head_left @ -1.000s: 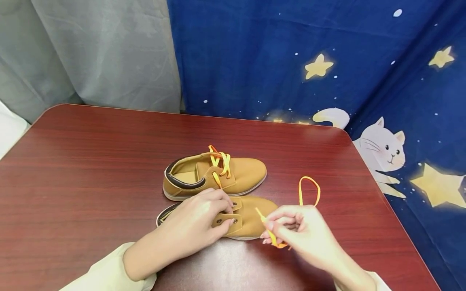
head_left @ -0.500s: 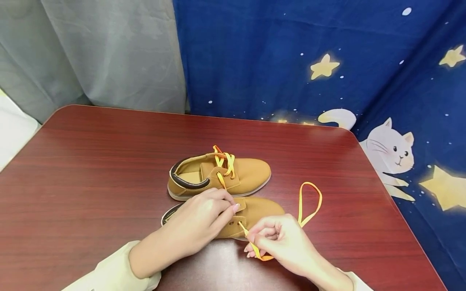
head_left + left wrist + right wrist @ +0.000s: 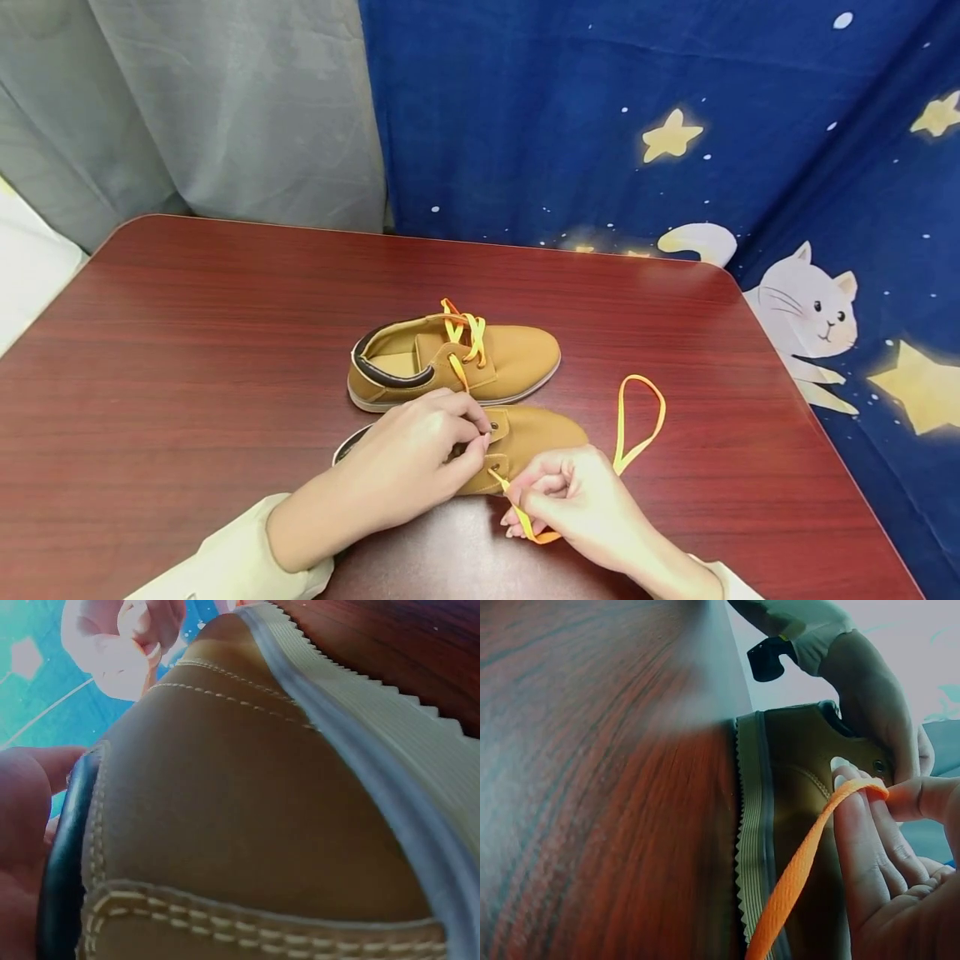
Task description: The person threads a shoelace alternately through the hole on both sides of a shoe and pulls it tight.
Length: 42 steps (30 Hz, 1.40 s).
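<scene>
A tan shoe (image 3: 547, 429) lies nearest the person, toe to the right. My left hand (image 3: 420, 442) reaches over its opening, thumb and fingertips gripping the shoe at the eyelet flaps. In the left wrist view the shoe's side (image 3: 210, 787) fills the picture, with part of the left hand (image 3: 26, 825) at the dark collar. My right hand (image 3: 573, 500) pinches a flat yellow-orange shoelace (image 3: 799, 866) close to its end. The lace tip is right at the front eyelet of the near flap. Lace slack loops out beyond the right hand.
A matching tan shoe (image 3: 517, 354) stands just behind, laced through its eyelets with yellow lace. Both rest on a dark red wooden table (image 3: 225, 333). Grey curtain (image 3: 247, 108) and blue starry curtain (image 3: 510, 108) hang behind the table's far edge.
My right hand has moved left and slightly down, bringing the lace tip from over the toe to the near flap's eyelet. My left thumb and fingertips have shifted at the flaps.
</scene>
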Available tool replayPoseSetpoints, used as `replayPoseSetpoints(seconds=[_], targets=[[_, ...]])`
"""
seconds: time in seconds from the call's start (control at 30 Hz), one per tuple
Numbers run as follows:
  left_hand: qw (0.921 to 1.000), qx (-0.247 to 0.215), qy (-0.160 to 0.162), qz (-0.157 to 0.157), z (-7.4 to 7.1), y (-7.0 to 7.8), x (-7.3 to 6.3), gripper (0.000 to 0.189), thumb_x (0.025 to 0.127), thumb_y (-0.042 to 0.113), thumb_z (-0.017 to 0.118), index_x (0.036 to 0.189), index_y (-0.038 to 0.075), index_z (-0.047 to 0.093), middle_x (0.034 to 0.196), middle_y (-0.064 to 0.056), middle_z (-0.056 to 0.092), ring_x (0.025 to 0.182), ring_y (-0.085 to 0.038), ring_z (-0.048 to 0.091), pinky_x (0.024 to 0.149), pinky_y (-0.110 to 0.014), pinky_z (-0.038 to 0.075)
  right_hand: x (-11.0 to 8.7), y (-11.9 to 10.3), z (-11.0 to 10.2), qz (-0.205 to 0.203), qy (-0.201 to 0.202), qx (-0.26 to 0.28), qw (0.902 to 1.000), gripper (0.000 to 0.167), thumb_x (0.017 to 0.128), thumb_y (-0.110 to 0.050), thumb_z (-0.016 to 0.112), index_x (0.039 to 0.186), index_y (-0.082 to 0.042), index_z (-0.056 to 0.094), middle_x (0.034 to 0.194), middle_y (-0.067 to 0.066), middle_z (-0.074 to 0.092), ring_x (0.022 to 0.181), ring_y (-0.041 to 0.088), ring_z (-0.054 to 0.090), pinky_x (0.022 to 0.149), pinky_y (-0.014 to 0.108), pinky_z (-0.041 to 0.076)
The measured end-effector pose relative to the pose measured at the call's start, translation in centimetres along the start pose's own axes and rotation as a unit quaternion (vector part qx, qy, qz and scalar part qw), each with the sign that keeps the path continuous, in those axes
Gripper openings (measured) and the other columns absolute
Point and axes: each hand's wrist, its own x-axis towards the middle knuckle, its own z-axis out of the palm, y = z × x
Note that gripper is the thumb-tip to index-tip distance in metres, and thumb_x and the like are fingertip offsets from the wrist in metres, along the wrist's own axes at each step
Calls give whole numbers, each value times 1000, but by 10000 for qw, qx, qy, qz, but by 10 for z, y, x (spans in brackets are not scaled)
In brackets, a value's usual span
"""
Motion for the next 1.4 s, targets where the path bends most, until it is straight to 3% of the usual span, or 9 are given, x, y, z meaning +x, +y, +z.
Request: replayPoseSetpoints(seconds=[0.17, 0.4, 0.57, 0.87, 1.1, 1.27, 1.4], targets=[[10000, -3, 16, -28, 0, 0, 1, 21, 89, 17, 64, 72, 19, 76, 93, 14, 69, 91, -3, 63, 76, -25, 53, -2, -1, 1, 187, 53, -136, 9997, 13, 86, 4, 59, 92, 12, 68, 74, 16, 76, 68, 11, 75, 63, 26, 60], [10000, 4, 89, -17, 1, -1, 1, 19, 88, 17, 65, 73, 19, 76, 92, 14, 69, 90, -3, 64, 77, -25, 54, -2, -3, 4, 505, 187, 248, 9982, 17, 88, 2, 61, 93, 17, 65, 77, 23, 75, 68, 14, 75, 64, 27, 60], [9999, 28, 111, 26, 1, -1, 1, 19, 88, 17, 65, 72, 18, 76, 92, 14, 69, 89, -3, 63, 76, -25, 53, -1, -6, 5, 447, 273, 307, 9982, 17, 85, 6, 55, 91, 18, 65, 76, 22, 74, 67, 14, 75, 65, 30, 61], [9997, 90, 81, 198, 0, -1, 0, 19, 88, 18, 67, 72, 19, 77, 93, 14, 70, 90, -4, 63, 75, -24, 53, 0, -3, 6, 369, 71, 653, 9972, 21, 88, 4, 55, 96, 23, 61, 81, 31, 72, 70, 12, 75, 67, 30, 62], [9990, -168, -392, 145, -5, 0, -1, 21, 88, 20, 64, 72, 23, 76, 104, 14, 69, 102, -4, 62, 83, -29, 53, 2, -1, 8, 268, 63, 541, 9982, 25, 95, -6, 62, 100, 18, 65, 87, 33, 73, 75, 10, 75, 70, 31, 62], [9919, -775, -954, -305, -9, 0, 0, 20, 91, 26, 66, 77, 26, 80, 112, 18, 68, 110, -3, 60, 91, -32, 50, 2, 0, 9, 89, 104, 231, 9996, 25, 96, -12, 66, 100, 12, 70, 86, 27, 75, 75, 8, 75, 69, 29, 62], [9824, -1302, -1169, -655, -11, -2, 3, 20, 87, 24, 69, 71, 30, 79, 110, 19, 71, 111, -3, 60, 93, -28, 49, 1, 2, 9, -66, 197, 1, 9998, 23, 96, -13, 67, 98, 9, 73, 85, 24, 76, 75, 6, 74, 70, 27, 61]])
